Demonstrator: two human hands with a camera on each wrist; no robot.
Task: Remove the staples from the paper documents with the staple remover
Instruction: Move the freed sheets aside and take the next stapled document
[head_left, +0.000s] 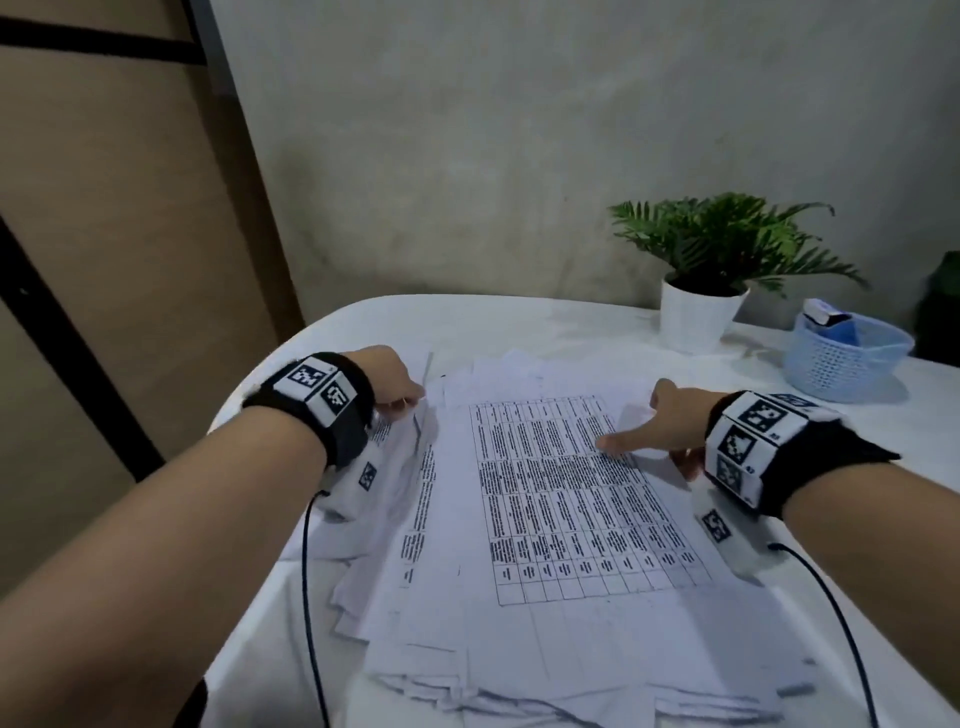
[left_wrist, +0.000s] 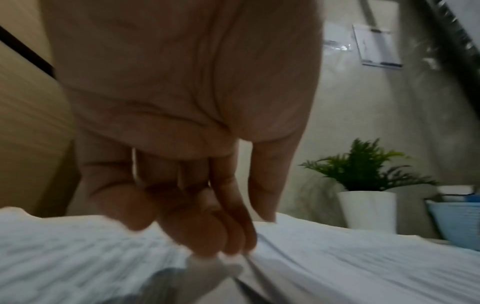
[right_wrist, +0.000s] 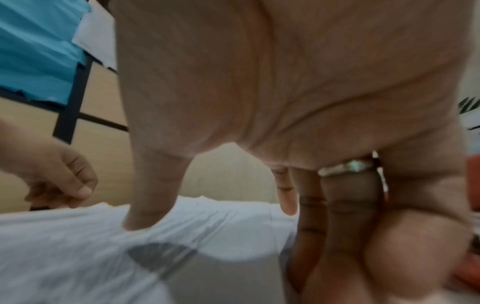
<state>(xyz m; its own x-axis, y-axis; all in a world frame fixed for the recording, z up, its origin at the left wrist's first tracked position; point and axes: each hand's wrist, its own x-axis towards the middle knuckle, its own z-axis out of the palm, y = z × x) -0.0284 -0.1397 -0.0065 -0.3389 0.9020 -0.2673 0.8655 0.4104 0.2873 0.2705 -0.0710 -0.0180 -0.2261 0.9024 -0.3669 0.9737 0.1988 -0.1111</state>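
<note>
Lying lengthwise on the desk (head_left: 597, 322) between both hands, the paper documents (head_left: 571, 499) were pinched at their far-left corner by the left hand (head_left: 387, 382), nearer the staple; the right hand (head_left: 660, 428) rested spread, staple remover unseen.

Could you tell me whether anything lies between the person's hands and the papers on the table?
Nothing visible does. The left hand already touches the far-left edge of the papers, and the right hand rests its thumb and forefinger directly on them.

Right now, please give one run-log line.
left hand pinches paper stack corner | right hand thumb presses top sheet | staple remover not clearly seen
</note>
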